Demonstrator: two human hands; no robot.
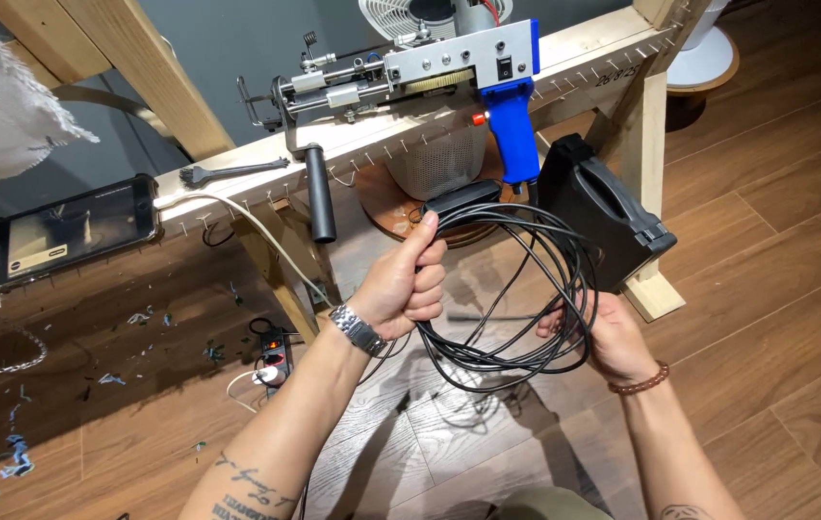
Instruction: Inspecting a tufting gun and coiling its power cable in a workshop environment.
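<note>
My left hand [409, 287] is closed around a coil of black cable [526, 289] near its top, where a black power adapter [461, 199] sits against my thumb. My right hand [613, 337] grips the coil's lower right side, fingers wrapped around the loops. The cable runs up to a blue and silver tufting gun [449, 72] that rests on the wooden frame beam [584, 43] above.
A black case [603, 217] leans against the frame leg on the right. A phone [72, 231] and a dark spade drill bit [228, 173] lie on the beam at left. A power strip [274, 354] and yarn scraps are on the wood floor. A white fan base stands behind.
</note>
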